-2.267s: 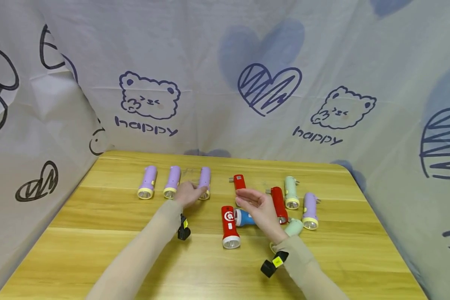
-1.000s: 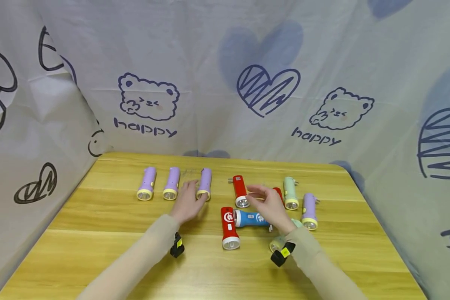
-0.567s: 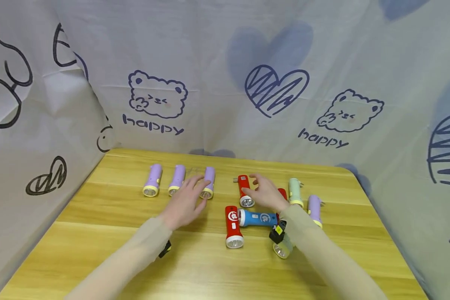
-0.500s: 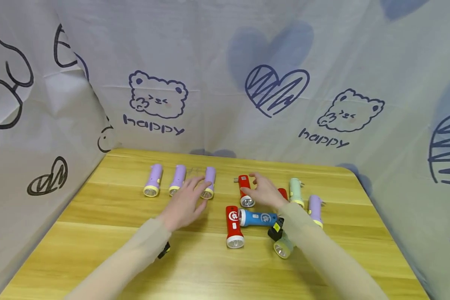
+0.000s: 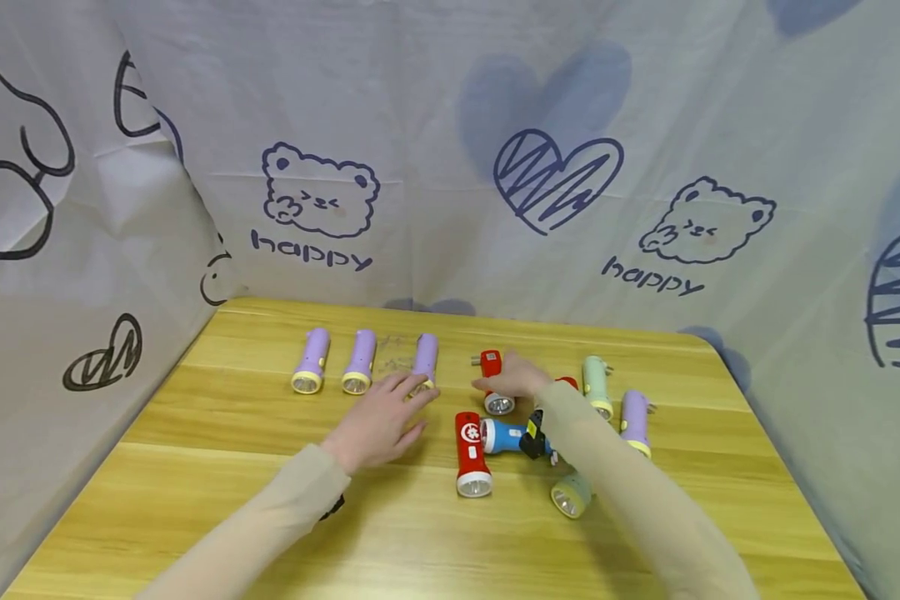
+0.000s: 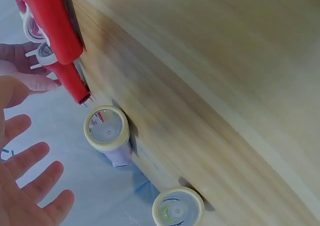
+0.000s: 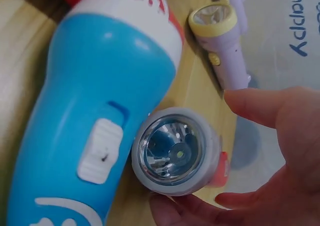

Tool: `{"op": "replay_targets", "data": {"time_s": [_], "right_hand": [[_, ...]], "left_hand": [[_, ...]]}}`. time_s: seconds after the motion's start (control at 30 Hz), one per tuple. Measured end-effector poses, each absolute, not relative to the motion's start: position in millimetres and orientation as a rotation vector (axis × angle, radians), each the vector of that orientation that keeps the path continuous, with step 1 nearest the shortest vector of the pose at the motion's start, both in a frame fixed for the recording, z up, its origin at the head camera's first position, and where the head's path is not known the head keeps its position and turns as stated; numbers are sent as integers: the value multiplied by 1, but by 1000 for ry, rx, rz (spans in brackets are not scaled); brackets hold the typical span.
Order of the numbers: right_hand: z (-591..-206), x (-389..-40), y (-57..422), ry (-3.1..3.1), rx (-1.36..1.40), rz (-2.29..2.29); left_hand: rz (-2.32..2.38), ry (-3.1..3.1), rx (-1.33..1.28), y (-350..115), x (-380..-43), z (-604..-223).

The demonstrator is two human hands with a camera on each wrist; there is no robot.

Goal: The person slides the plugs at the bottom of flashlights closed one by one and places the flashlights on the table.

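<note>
In the head view, my right hand (image 5: 521, 379) is over a red flashlight (image 5: 491, 364) that lies with its plug prongs to the left. Thumb and fingers straddle it. The right wrist view shows the thumb apart from this flashlight's white-rimmed head (image 7: 172, 151), with fingertips close beside the rim; contact is unclear. My left hand (image 5: 375, 421) hovers with spread fingers just in front of a purple flashlight (image 5: 426, 354), partly covering its yellow head. Nothing is in that palm. A blue flashlight (image 5: 504, 436) lies below the right hand, its far end behind the wrist camera.
Two more purple flashlights (image 5: 314, 354) (image 5: 362, 357) lie at the left. A red flashlight with a white emblem (image 5: 471, 454) touches the blue one's head. Rightward lie a mostly hidden red one (image 5: 567, 381), pale green ones (image 5: 595, 379) (image 5: 572, 494) and a purple one (image 5: 635, 417).
My left hand has drawn back from the third purple flashlight's head, fingers spreading. The right hand has moved from the red flashlight's right side to over it. The view has shifted slightly.
</note>
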State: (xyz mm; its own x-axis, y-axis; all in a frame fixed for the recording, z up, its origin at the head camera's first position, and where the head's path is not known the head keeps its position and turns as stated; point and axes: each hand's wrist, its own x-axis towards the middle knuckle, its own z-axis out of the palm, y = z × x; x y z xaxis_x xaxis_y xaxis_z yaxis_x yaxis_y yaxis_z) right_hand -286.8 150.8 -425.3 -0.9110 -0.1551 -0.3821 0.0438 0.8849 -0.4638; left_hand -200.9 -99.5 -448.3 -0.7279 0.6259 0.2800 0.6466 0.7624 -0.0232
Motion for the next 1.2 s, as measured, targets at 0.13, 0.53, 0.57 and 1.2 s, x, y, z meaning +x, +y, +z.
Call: {"op": "replay_targets", "data": {"time_s": [0.13,0.53,0.57,1.2], "right_hand": [[-430,-291,151,2593,-12,-668],[-448,-294,146,2632,-37,-614],[-448,-294,146,2635,-43,-616],[-444,-284,157,2598,-1,-886]], "left_hand": [[-117,-2692,-1000,-98,-201,-450],[-157,-2701,-1005,-93,-200,-453],[-163,-2702,-1001,-93,-200,-453],[-265,-2728,-965,-97,-203,-451]]}}
